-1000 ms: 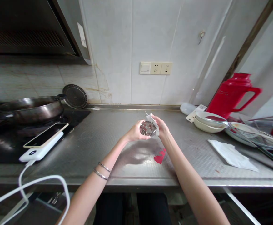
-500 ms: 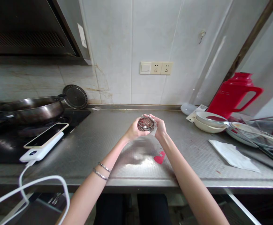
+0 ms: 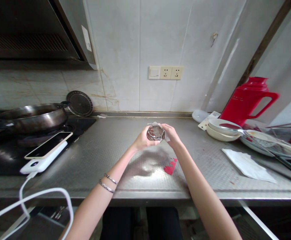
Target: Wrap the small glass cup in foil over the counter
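Note:
A small round glass-like container [image 3: 155, 132] is held above the steel counter [image 3: 115, 140], its open top facing me. My left hand [image 3: 143, 138] is wrapped round its left side. On the right, my right hand [image 3: 169, 132] has its fingers closed on a whitish wipe [image 3: 167, 137] pressed against the container's side and rim. Part of the wipe is hidden behind the fingers. Below the hands, a torn red piece [image 3: 169, 167] lies on the counter.
A pan [image 3: 35, 116], a phone [image 3: 49, 145] and a white power bank [image 3: 45, 159] with a cable are at left. At right are a red flask [image 3: 247, 101], stacked bowls [image 3: 222, 133], dishes and a white napkin [image 3: 247, 165].
My right hand has shifted slightly right around the container's rim, and more of the wipe shows at the top. My left hand keeps its hold.

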A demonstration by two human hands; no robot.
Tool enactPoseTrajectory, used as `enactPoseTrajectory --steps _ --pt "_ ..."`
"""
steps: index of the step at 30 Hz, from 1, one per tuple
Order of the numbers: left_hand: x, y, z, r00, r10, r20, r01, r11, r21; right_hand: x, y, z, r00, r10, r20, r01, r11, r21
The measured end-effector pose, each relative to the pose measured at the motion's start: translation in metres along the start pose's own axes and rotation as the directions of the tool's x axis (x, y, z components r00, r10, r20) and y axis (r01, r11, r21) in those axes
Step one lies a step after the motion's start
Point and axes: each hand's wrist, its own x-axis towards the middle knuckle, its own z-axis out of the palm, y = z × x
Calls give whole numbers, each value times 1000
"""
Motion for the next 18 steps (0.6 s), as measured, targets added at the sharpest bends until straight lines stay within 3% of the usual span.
enactPoseTrajectory --steps 2,8,14,18 --pt "0 1 0 1000 -1 12 1 1000 3 0 -2 -2 1000 -24 -17 23 998 -57" --pt "1 0 -1 1000 28 -13 -27 998 50 -1 -10 -8 998 58 31 -57 998 -35" --pt "3 -3 -5 995 6 -96 1 998 69 -2 -19 -18 980 26 198 -28 1000 5" --pt "3 -2 -5 993 -21 -116 25 999 32 -4 -20 -22 987 7 163 2 999 -52"
